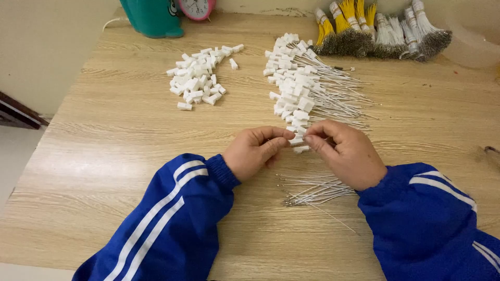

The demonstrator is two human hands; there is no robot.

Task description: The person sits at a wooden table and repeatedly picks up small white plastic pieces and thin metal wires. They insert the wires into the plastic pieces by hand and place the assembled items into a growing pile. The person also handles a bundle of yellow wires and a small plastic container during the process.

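Head view: both hands (255,152) pinch white connector (297,140).

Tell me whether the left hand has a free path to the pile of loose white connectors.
Probably yes: the left hand lies below the loose white connectors, with only bare table between them.

On the bench (104,145), a heap of loose connector housings (200,77) lies far left of centre. To its right runs a row of housings fitted with wires (299,83), stretching from far to near, wires pointing right. At its near end the left hand (255,152) and right hand (346,153) meet. A loose bunch of wires (312,190) lies just near of the hands. Tied wire bundles (380,31) lie far right, a clock (197,8) far left.
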